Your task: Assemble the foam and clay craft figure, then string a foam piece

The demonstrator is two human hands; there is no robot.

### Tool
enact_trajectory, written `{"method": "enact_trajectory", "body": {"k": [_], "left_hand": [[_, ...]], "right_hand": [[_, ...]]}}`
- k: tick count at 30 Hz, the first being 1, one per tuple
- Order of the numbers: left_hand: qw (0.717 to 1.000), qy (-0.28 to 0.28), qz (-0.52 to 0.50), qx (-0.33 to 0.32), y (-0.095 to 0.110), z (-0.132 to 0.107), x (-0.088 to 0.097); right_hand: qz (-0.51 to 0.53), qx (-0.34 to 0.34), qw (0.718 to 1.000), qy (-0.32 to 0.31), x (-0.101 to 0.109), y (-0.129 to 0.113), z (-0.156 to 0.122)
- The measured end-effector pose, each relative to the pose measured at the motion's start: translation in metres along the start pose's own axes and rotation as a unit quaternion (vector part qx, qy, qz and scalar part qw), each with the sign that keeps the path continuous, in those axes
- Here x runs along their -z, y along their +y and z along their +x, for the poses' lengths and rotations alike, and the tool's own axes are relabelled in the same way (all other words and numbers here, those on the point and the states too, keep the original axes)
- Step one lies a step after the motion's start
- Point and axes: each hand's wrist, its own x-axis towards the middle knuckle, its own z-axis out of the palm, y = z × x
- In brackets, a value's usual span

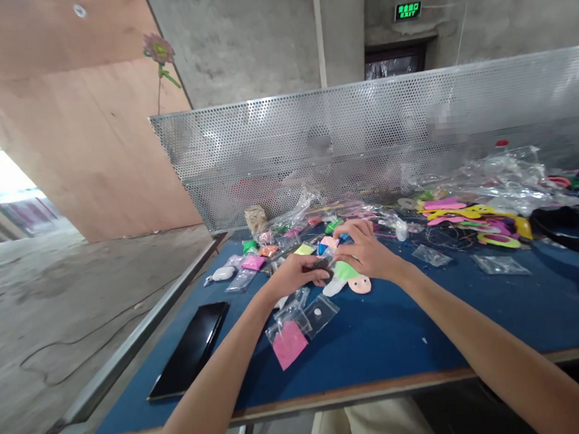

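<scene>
Over the middle of the blue table, my left hand [297,274] pinches a small dark grey piece [323,265] between thumb and fingers; its exact kind does not show. Close beside it on the right, my right hand [365,248] is curled with thumb and fingertips together, and what they hold, if anything, is too small to tell. Just below the hands lies a flat soft figure with a light green body [344,270], a peach face [360,285] with two eyes, and a white part [332,287]. Small bags of coloured material surround the hands.
A black phone-like slab [190,350] lies at the left, near a white earphone case [223,274]. In front are a pink packet [289,344] and a clear zip bag [322,313]. Yellow and pink foam shapes [469,213] pile up at right. A perforated metal panel [273,138] borders the back.
</scene>
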Motion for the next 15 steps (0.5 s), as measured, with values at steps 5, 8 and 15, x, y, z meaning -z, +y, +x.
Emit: {"method": "enact_trajectory", "body": {"k": [5, 8, 15], "left_hand": [[0.999, 0.015, 0.03, -0.013, 0.003, -0.003, 0.005], [0.994, 0.032, 0.1, -0.037, 0.002, -0.003, 0.009], [0.968, 0.061, 0.231, -0.078, 0.0, -0.003, 0.017]], "right_hand": [[-0.012, 0.014, 1.0, 0.005, -0.001, 0.001, 0.0], [-0.002, 0.009, 1.0, 0.012, -0.002, -0.001, 0.0], [0.11, -0.082, 0.99, 0.025, -0.006, -0.004, 0.002]]}}
